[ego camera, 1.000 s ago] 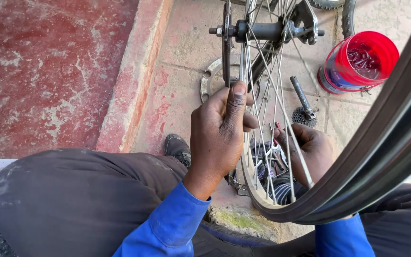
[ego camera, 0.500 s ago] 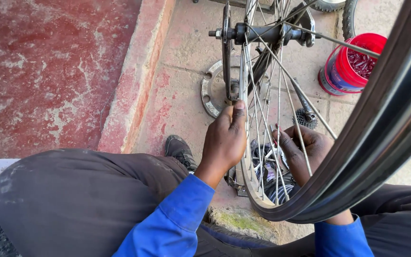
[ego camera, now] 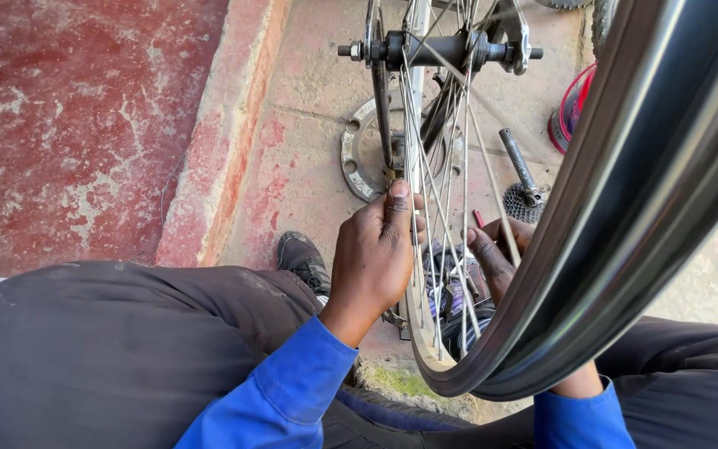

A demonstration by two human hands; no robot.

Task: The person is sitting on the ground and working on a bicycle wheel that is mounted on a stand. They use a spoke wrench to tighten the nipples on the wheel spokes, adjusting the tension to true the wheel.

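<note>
A spoked bicycle wheel (ego camera: 415, 208) stands upright in a metal stand, its hub (ego camera: 438, 48) at the top of the view. My left hand (ego camera: 374, 259) grips the wheel's rim from the left, thumb pressed along the rim. My right hand (ego camera: 499, 254) reaches in from the right, behind the spokes. Its fingers pinch a small red tool (ego camera: 477, 219) against a spoke. Both arms wear blue sleeves. A large dark rim (ego camera: 633, 208) crosses the foreground and hides part of my right forearm.
A round metal disc (ego camera: 357, 162) lies on the concrete floor behind the wheel. A sprocket cluster with a bar tool (ego camera: 523, 193) and a red bucket (ego camera: 571, 108) sit to the right. My black shoe (ego camera: 301, 254) rests beside a red painted kerb (ego camera: 218, 141).
The view has shifted right, so the big dark rim now hides most of the red bucket. My left hand stays on the rim, thumb now straighter along it; my right hand stays among the spokes.
</note>
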